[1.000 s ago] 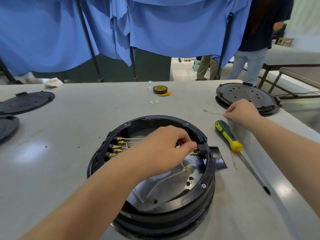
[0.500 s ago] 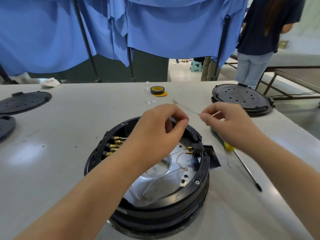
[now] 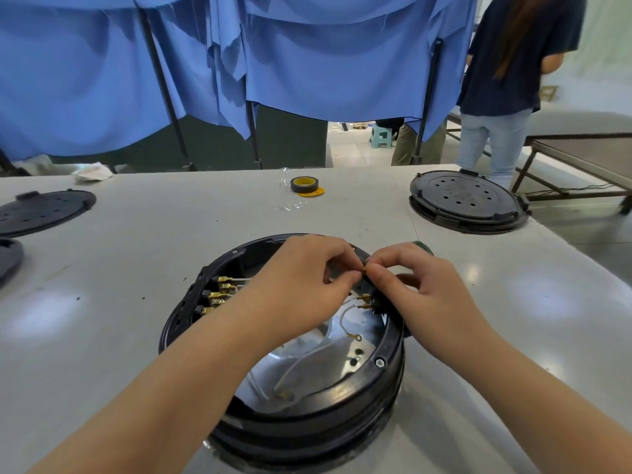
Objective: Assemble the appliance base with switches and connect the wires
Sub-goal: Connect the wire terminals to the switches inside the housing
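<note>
Spare lids (image 3: 44,210): two flat black perforated discs lie at the far left of the worktop (image 3: 136,254), well apart from the work, probably set aside as covers to be fitted once the wiring is done.
Switch terminals (image 3: 219,292): a row of brass spade connectors sits inside the left wall of the appliance base (image 3: 307,415), white leads already pushed onto them, so that side looks wired.
Appliance base: the round black housing lies open side up near the front edge of the worktop, between both forearms, which exposes its shiny metal plate and loose wires to reach from above.
Left hand (image 3: 301,285): its grip is clamped, thumb and forefinger pinched on a small brass connector (image 3: 364,269) over the base's far right rim, likely steadying it.
Right hand (image 3: 420,285): fingertips also pinched tight on the same tiny piece, touching the left hand's; I judge the two are mating a wire end to a terminal.
Loose lead (image 3: 345,319): a white wire with a ring lug curls free on the plate, not yet connected.
Tape roll (image 3: 304,184): dark with a yellow core, well behind the base, within reach for insulating.
Finished unit (image 3: 466,200): a closed black base stands at the far right.
Writing: no brand, label or lettering is legible anywhere.
</note>
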Demonstrator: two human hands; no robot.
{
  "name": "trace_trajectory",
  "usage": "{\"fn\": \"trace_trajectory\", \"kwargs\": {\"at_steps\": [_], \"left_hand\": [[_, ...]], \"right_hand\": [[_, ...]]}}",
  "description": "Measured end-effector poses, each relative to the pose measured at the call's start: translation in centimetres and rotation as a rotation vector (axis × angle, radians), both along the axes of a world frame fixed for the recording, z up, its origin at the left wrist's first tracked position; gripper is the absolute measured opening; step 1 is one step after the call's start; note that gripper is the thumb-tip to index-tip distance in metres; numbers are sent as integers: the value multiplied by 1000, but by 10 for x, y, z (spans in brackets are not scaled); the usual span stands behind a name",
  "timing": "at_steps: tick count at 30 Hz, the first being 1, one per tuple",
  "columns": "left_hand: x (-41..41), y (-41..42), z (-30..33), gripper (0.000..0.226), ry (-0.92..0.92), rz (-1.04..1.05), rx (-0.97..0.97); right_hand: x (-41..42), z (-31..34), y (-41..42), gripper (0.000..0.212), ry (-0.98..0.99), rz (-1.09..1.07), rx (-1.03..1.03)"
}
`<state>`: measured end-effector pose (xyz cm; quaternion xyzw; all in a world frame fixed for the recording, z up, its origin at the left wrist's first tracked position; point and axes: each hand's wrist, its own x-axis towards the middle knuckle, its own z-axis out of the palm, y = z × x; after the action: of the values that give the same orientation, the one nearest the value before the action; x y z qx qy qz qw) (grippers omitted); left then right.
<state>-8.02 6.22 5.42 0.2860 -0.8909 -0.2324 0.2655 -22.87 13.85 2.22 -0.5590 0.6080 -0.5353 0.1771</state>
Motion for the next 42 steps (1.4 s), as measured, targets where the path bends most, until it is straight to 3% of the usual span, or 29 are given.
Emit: {"fn": "trace_trajectory", "kwargs": {"at_steps": [4,9,17,28,42], "left_hand": [[0,-2,1,9,-14,15,47],[2,-6,-1,13,-113,44,58],[0,-10,-8,19,-235,44,88],[-3,-8,-4,23,-223,-11,226],[-5,-9,-4,22,-183,-61,235]], "right_hand": [[2,-5,1,19,-82,13,-38],[5,-10,2,23,44,-10,-64],[5,-14,2,19,72,-25,-75],[6,-15,2,22,28,-41,-39],[8,-18,-1,28,41,-68,-60]]}}
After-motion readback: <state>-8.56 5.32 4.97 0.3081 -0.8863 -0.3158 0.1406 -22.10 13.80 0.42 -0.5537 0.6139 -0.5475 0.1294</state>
